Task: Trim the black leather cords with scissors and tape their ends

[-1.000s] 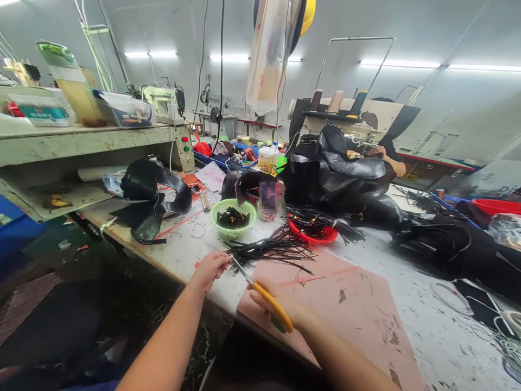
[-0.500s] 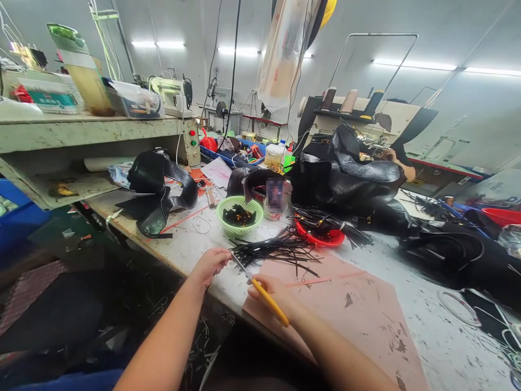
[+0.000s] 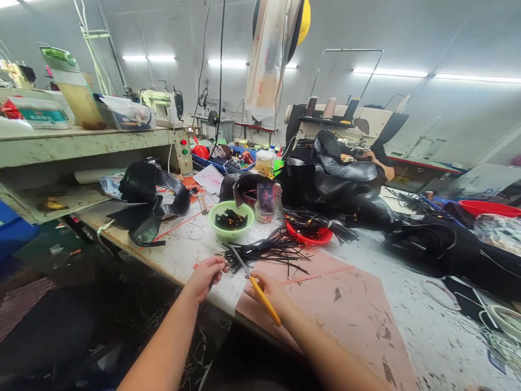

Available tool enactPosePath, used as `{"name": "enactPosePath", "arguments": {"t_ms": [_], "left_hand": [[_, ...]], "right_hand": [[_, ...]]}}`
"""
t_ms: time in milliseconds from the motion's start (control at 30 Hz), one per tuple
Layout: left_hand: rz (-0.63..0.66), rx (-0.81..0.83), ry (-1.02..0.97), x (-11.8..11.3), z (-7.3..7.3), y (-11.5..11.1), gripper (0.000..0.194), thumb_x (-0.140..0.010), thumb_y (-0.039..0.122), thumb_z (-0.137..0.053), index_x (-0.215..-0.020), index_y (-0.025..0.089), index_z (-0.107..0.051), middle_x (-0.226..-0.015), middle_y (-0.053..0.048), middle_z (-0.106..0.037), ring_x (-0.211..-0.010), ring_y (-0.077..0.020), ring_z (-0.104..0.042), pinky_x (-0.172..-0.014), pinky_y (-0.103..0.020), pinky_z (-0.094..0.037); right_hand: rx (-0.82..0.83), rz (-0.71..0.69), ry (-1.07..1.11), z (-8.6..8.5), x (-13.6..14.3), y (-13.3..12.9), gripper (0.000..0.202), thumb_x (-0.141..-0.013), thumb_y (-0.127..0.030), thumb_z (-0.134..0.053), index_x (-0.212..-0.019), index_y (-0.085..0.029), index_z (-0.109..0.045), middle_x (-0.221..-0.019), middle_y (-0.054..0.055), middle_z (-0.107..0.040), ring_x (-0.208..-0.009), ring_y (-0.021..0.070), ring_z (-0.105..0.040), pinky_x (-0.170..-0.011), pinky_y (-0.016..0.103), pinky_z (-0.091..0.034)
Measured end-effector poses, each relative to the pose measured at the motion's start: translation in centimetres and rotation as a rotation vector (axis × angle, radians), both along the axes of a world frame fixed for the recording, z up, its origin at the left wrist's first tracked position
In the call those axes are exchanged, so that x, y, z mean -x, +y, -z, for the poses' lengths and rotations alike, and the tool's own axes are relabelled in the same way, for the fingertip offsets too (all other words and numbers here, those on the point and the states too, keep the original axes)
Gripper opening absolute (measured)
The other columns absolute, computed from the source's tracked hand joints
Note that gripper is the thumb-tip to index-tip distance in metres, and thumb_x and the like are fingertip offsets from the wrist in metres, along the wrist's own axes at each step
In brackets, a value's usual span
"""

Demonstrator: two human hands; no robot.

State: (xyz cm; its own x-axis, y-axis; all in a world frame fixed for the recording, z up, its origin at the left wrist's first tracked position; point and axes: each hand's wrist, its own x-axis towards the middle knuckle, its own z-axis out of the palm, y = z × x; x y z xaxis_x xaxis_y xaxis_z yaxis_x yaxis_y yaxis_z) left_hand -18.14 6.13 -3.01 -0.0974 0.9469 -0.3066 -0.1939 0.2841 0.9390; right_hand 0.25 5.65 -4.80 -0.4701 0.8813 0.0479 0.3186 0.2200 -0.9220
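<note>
My right hand point(image 3: 266, 293) is closed around a pair of scissors point(image 3: 264, 300) with a yellow-orange handle, seen nearly edge-on. Their metal blades point up and left over a loose bundle of thin black strips point(image 3: 268, 251). To the left, my left hand point(image 3: 207, 276) is held above the table's front edge with thumb and fingertips pinched together. Whatever it pinches is too small to make out. Just beyond the strips stands a light green plastic basket point(image 3: 231, 233) with black pieces and gold-coloured bits in it. A red bowl point(image 3: 311, 237) with more black strips sits to its right.
A pinkish sheet point(image 3: 325, 309) covers the table under my right forearm. Black leather-like pieces point(image 3: 158, 201) lie at left, with a large black heap point(image 3: 325, 174) at back right. Another person's hand point(image 3: 378, 165) is by a sewing machine behind the heap. A jar point(image 3: 265, 203) stands near the basket.
The view has shifted slightly, so the table's contents appear a little further left. The blade tips, close to my left fingertips before, now sit further from them, above the strips.
</note>
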Motion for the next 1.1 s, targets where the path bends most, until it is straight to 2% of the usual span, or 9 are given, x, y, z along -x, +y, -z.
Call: {"name": "enactPosePath", "arguments": {"t_ms": [100, 200, 367, 567, 633, 700, 800, 933, 1100], "left_hand": [[0.110, 0.002, -0.019, -2.7, -0.8, -2.3, 0.023, -0.047, 0.026, -0.068, -0.065, 0.013, -0.060, -0.051, 0.002, -0.057, -0.041, -0.0059, -0.045, -0.042, -0.019, -0.032], [0.283, 0.042, -0.018, -5.8, -1.5, -4.1, 0.021, -0.050, 0.028, -0.069, -0.061, 0.014, -0.059, -0.049, 0.003, -0.057, -0.042, -0.0078, -0.048, -0.044, -0.021, -0.035], [0.404, 0.085, 0.028, -10.2, -2.0, -5.0, 0.018, -0.051, 0.028, -0.066, -0.055, 0.015, -0.055, -0.046, 0.004, -0.055, -0.038, -0.0077, -0.047, -0.041, -0.020, -0.033], [0.486, 0.100, 0.115, -13.3, -0.8, -4.9, 0.021, -0.052, 0.033, -0.063, -0.061, 0.016, -0.054, -0.047, 0.005, -0.053, -0.038, -0.0088, -0.048, -0.040, -0.021, -0.034], [0.560, 0.128, 0.203, -13.1, -0.5, -4.9, 0.025, -0.052, 0.035, -0.061, -0.067, 0.016, -0.055, -0.047, 0.006, -0.053, -0.034, -0.0086, -0.046, -0.038, -0.021, -0.033], [0.625, 0.156, 0.321, -12.2, -0.4, -4.7, 0.028, -0.053, 0.039, -0.058, -0.070, 0.016, -0.055, -0.044, 0.007, -0.051, -0.030, -0.0081, -0.042, -0.034, -0.020, -0.029], [0.589, 0.147, 0.468, -10.2, -0.5, -3.7, 0.034, -0.053, 0.045, -0.055, -0.072, 0.017, -0.056, -0.042, 0.008, -0.049, -0.028, -0.0072, -0.036, -0.033, -0.020, -0.025], [0.549, 0.052, 0.628, -9.2, -0.3, -1.0, 0.032, -0.058, 0.045, -0.050, -0.076, 0.019, -0.056, -0.046, 0.007, -0.050, -0.029, -0.0088, -0.038, -0.035, -0.021, -0.029], [0.502, -0.107, 0.854, -10.7, 0.4, 1.6, 0.014, -0.064, 0.033, -0.046, -0.064, 0.021, -0.055, -0.054, 0.003, -0.056, -0.042, -0.0132, -0.050, -0.043, -0.022, -0.036]], "right_hand": [[0.040, 0.102, 0.223, -1.0, -1.3, -1.3, 0.045, -0.063, -0.023, -0.057, -0.107, -0.022, -0.045, -0.064, -0.005, -0.047, -0.055, 0.0112, -0.046, -0.053, 0.023, -0.038], [0.045, 0.151, 0.340, -1.9, -3.2, -2.5, 0.046, -0.063, -0.017, -0.054, -0.107, -0.024, -0.043, -0.075, -0.001, -0.055, -0.061, 0.0121, -0.053, -0.056, 0.025, -0.042], [-0.048, 0.177, 0.174, -2.4, -6.8, -4.1, 0.040, -0.064, -0.013, -0.051, -0.103, -0.022, -0.049, -0.062, -0.003, -0.058, -0.055, 0.0116, -0.052, -0.055, 0.024, -0.042], [-0.116, 0.229, 0.036, -2.3, -9.7, -5.2, 0.042, -0.065, -0.012, -0.047, -0.105, -0.023, -0.047, -0.064, -0.004, -0.055, -0.056, 0.0121, -0.051, -0.055, 0.023, -0.043], [-0.207, 0.321, -0.065, -2.4, -12.1, -4.4, 0.040, -0.065, -0.012, -0.045, -0.102, -0.024, -0.049, -0.068, -0.002, -0.056, -0.057, 0.0128, -0.051, -0.055, 0.024, -0.042], [-0.285, 0.498, -0.171, -2.6, -15.7, -2.6, 0.036, -0.066, -0.015, -0.044, -0.100, -0.023, -0.052, -0.074, 0.001, -0.059, -0.062, 0.0147, -0.052, -0.061, 0.026, -0.042], [-0.191, 0.767, -0.266, -2.6, -22.0, 0.9, 0.040, -0.065, -0.021, -0.047, -0.105, -0.019, -0.049, -0.070, 0.001, -0.056, -0.063, 0.0156, -0.053, -0.063, 0.026, -0.041], [-0.060, 0.801, -0.370, -1.8, -26.9, 5.3, 0.052, -0.061, -0.019, -0.049, -0.113, -0.020, -0.043, -0.054, -0.007, -0.048, -0.050, 0.0120, -0.046, -0.054, 0.022, -0.038], [-0.034, 0.798, -0.502, -0.5, -27.7, 9.1, 0.056, -0.058, -0.013, -0.050, -0.113, -0.021, -0.046, -0.054, -0.007, -0.046, -0.052, 0.0121, -0.045, -0.055, 0.022, -0.036]]}}
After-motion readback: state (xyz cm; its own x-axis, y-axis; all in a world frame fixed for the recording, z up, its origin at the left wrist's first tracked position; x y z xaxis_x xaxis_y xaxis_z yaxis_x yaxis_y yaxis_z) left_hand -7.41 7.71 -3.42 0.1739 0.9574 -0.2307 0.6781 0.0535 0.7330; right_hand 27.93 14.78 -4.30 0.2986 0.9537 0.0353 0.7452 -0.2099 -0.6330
